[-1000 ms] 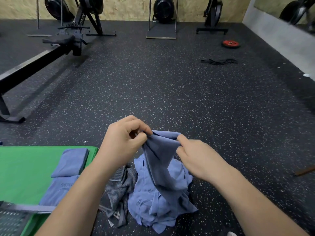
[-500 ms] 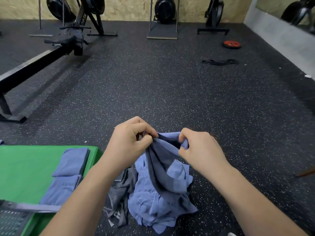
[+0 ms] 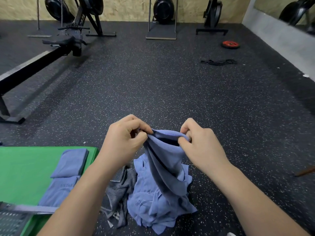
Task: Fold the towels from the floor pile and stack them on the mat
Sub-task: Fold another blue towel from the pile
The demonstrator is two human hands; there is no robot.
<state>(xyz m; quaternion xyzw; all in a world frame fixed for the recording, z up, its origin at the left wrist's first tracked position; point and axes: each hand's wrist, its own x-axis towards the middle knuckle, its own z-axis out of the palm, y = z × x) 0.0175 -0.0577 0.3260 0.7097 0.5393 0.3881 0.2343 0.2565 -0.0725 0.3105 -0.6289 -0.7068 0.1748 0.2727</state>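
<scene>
Your left hand and right hand each pinch the top hem of a blue towel, which hangs onto the pile beside the mat. It looks light, thin and limp, so take hold at the corners.

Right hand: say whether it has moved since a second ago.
Yes. The right hand has lifted slightly, up the view toward the red plate, which stays put; it pinches the towel.

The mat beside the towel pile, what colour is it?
The mat is bright green, clearest in the head view.
</scene>
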